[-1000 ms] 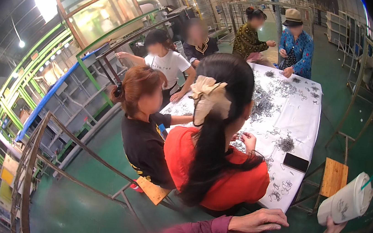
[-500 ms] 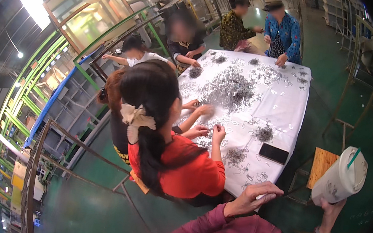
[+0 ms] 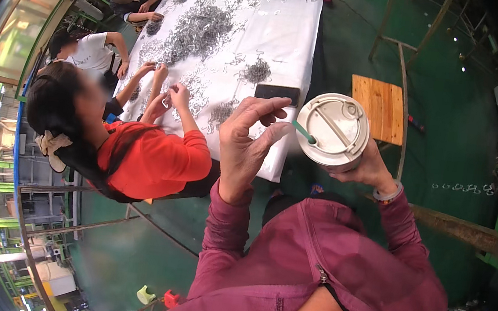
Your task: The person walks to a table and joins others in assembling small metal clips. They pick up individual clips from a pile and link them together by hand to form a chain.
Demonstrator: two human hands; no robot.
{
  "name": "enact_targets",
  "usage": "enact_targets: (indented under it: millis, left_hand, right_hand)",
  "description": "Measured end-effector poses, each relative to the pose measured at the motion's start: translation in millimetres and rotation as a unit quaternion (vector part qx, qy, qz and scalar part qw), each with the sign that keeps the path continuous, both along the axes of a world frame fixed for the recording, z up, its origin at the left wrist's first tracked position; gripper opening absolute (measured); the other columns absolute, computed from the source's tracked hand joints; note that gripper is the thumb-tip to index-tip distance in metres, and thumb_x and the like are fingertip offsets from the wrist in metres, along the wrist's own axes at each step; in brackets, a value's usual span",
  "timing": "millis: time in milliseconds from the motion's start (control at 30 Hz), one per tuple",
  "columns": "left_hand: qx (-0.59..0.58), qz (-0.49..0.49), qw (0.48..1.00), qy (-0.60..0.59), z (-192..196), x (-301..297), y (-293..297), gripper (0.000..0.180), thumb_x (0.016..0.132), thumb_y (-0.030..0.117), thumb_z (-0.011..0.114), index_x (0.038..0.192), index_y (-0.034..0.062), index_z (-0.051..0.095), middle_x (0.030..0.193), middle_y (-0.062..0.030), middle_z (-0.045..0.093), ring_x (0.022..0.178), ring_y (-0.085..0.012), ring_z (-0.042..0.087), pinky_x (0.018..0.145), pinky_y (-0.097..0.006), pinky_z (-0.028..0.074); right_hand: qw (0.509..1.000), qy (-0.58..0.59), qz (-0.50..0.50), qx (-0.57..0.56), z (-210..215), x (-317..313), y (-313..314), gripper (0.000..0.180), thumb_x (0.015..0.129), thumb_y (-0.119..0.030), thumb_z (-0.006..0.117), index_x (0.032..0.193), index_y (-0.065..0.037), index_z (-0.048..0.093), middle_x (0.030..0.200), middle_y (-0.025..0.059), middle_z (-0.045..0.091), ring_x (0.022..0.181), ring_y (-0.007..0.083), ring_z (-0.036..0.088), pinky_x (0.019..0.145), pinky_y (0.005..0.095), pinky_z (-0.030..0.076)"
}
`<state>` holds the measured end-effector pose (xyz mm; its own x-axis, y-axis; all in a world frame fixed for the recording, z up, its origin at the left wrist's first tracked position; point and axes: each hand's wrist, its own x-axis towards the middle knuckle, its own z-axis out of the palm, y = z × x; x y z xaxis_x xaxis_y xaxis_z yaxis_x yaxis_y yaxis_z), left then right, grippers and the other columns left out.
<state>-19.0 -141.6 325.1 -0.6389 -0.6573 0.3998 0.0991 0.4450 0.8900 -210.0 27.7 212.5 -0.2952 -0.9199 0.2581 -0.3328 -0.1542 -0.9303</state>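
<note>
My right hand (image 3: 372,167) grips a large white tumbler (image 3: 331,149) from its right side, the fingers wrapped under and around its body. The tumbler's lid (image 3: 342,120) faces me, and a green straw (image 3: 305,132) sticks out of it toward the left. Just left of the lid is my left hand (image 3: 250,136), its fingers bent and spread apart from the thumb. That thumb's tip is close to the end of the straw; whether they touch I cannot tell. Nothing shows in the left hand.
Beyond my hands stands a white-covered table (image 3: 274,41) with heaps of small metal pieces (image 3: 201,33) and a black phone (image 3: 277,92). A person in red (image 3: 150,159) works at its left side, others farther along. A wooden stool (image 3: 380,109) stands right of the table.
The view has tilted down and turned right. The tumbler has come nearer, in front of me, lid toward me. My left hand has risen beside its straw, fingers now apart.
</note>
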Motion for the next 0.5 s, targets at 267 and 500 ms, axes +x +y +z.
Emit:
enact_targets:
  millis: [267,500]
  left_hand:
    - [-0.17,-0.093,0.98,-0.045,33.7,15.0,19.7,0.022,0.073,-0.003,0.075,0.095,0.0022,0.074,0.091,-0.0063,0.066,0.083,-0.0171,0.06,0.074,-0.028,0.048]
    - [-0.273,-0.143,0.946,0.101,63.6,32.2,66.3,0.017,0.071,0.012,0.074,0.088,0.0088,0.072,0.091,-0.0054,0.07,0.078,-0.0164,0.058,0.07,-0.034,0.044]
  right_hand:
    - [0.998,0.043,0.008,-0.035,11.8,18.3,6.0,0.108,0.051,-0.019,0.092,0.14,-0.004,0.031,0.127,0.0135,0.054,0.119,0.0265,0.055,0.102,0.0371,0.044]
    - [0.986,-0.092,0.06,-0.126,19.5,29.2,17.6,0.087,0.072,-0.017,0.084,0.139,-0.003,0.031,0.132,0.022,0.048,0.117,0.0311,0.056,0.097,0.0401,0.049]
